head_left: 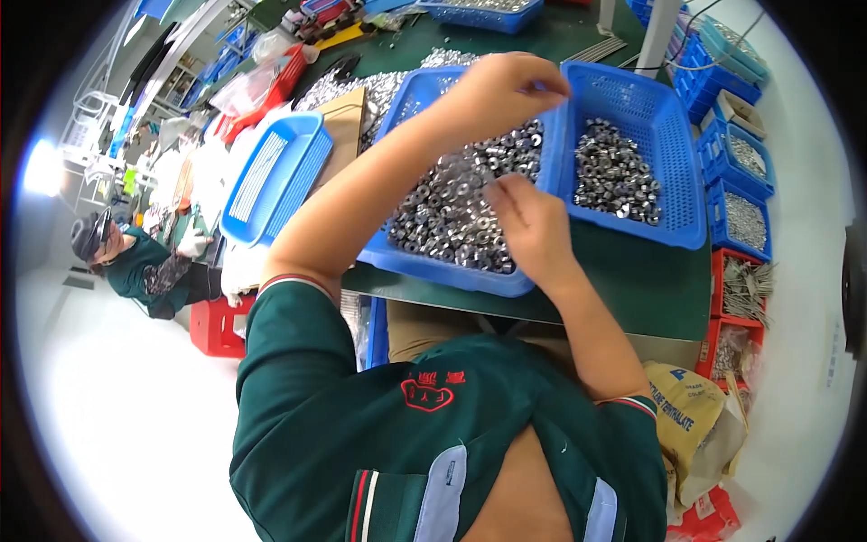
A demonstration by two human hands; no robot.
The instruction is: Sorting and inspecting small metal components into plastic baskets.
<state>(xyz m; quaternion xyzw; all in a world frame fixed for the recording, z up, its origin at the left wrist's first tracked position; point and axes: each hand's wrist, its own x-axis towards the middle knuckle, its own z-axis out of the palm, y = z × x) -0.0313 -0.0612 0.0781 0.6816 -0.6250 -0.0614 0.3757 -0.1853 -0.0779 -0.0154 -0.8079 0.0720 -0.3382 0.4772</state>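
In front of me a blue plastic basket [452, 271] holds a heap of small ring-shaped metal parts [442, 226]. My left hand [510, 90] is raised over its far right side. Its fingers curl together, and whatever they hold is hidden. My right hand [535, 226] hovers above the basket's near right part with thumb and fingers pinched. Hazy see-through film, apparently a clear plastic bag [462, 181], hangs at those fingertips over the parts. To the right stands a second blue basket [682, 203] with a smaller pile of similar metal parts [614, 172].
An empty blue tray [278, 176] and a cardboard piece [343, 135] lie left. Loose metal parts cover the green table [623, 280] behind. A metal post [659, 36] rises at the far right. Blue bins [745, 217] and red bins [739, 287] stack beyond. A co-worker [144, 262] is at left.
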